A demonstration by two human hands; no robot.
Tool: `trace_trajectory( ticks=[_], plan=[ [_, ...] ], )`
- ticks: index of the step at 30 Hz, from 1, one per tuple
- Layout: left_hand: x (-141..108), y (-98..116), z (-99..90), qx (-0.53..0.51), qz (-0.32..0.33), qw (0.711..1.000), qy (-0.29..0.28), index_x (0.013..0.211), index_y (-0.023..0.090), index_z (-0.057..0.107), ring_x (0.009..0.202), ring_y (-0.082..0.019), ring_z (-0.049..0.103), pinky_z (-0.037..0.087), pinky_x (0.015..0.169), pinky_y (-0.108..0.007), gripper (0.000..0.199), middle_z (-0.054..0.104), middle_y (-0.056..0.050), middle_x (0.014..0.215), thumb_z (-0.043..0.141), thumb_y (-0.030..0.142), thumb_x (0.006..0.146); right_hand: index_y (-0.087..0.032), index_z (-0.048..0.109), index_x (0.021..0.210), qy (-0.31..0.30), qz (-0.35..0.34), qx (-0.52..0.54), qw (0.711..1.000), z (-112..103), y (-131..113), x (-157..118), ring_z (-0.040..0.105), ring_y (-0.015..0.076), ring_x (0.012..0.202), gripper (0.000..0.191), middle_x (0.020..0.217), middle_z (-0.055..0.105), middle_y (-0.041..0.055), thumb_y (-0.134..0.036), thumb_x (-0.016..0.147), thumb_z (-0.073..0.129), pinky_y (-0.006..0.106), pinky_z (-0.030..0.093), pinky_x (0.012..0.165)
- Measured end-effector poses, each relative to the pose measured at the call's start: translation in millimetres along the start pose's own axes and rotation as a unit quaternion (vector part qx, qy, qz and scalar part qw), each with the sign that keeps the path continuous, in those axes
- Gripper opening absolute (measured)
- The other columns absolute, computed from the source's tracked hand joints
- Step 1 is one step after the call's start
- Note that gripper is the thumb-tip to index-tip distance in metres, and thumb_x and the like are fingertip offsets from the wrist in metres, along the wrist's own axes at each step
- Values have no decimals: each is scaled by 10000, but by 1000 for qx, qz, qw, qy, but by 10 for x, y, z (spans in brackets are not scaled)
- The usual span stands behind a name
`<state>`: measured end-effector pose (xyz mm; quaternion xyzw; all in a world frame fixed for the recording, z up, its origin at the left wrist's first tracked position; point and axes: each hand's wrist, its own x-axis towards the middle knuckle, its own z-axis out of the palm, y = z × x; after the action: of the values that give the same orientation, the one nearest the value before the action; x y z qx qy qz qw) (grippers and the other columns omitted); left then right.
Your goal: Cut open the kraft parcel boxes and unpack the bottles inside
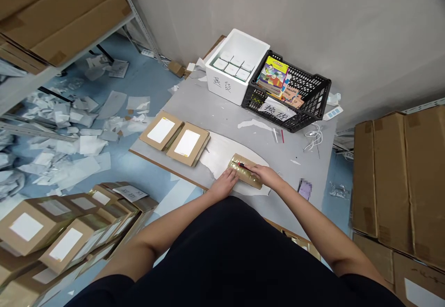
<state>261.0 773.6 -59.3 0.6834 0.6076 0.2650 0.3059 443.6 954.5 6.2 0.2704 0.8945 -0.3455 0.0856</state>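
Note:
A small cardboard package wrapped in shiny tape lies on the pale worn patch of the table, close in front of me. My left hand rests on its near left edge, fingers laid flat over the tape. Closed around what looks like a red and black box cutter, my right hand is over the package's right part. The cutter's tip points left along the taped top; whether its blade is in the tape is too small to tell. Left of the package sit two brown boxes with blank white labels.
At the table's back stand a white foam box holding small white boxes and a black crate with books. A white cable and a purple item lie at right. Stacked cartons and scattered paper are on the left floor.

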Motion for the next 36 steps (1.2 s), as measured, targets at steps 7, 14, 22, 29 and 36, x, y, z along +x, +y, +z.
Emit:
trace_trajectory(
  ticks=[7, 14, 22, 29, 36],
  plan=[
    [-5, -16, 3, 1, 10, 1000, -1, 1364, 149, 444, 1459, -324, 171, 167, 1181, -520, 610, 381, -169, 1485, 498, 68, 762, -444, 527, 1343, 7, -4, 17, 1000, 21, -3, -1, 631, 196, 878, 478, 1019, 687, -10, -304, 886, 533, 266, 454, 759],
    [12, -28, 39, 6, 5, 1000, -1, 1367, 164, 440, 1458, -314, 178, 161, 1182, -523, 593, 390, -155, 1480, 494, 87, 781, -423, 572, 1312, 13, 9, 11, 1000, 57, 0, 45, 609, 175, 763, 461, 914, 681, -13, -324, 862, 564, 242, 420, 690],
    [23, -8, 36, 70, 0, 997, -21, 1378, 156, 420, 1459, -307, 184, 217, 1159, -518, 593, 366, -168, 1501, 456, 70, 792, -428, 458, 1402, -41, -3, -103, 994, -11, -47, 32, 587, 158, 725, 514, 929, 658, 7, -282, 911, 501, 230, 378, 642],
    [52, 56, -15, 201, 0, 977, -67, 1382, 118, 391, 1430, -306, 267, 270, 1136, -483, 570, 385, -206, 1480, 486, 102, 821, -406, 317, 1474, -118, 6, -224, 967, -130, -143, -91, 615, 169, 816, 594, 1032, 640, 35, -215, 930, 459, 229, 375, 670],
    [38, 66, -50, 216, -1, 973, -82, 1402, 132, 382, 1434, -301, 262, 258, 1141, -479, 587, 365, -202, 1497, 481, 97, 825, -378, 314, 1482, -130, 22, -258, 957, -224, -79, -385, 625, 182, 826, 663, 1061, 646, 54, -73, 898, 390, 240, 372, 676]
  ],
)
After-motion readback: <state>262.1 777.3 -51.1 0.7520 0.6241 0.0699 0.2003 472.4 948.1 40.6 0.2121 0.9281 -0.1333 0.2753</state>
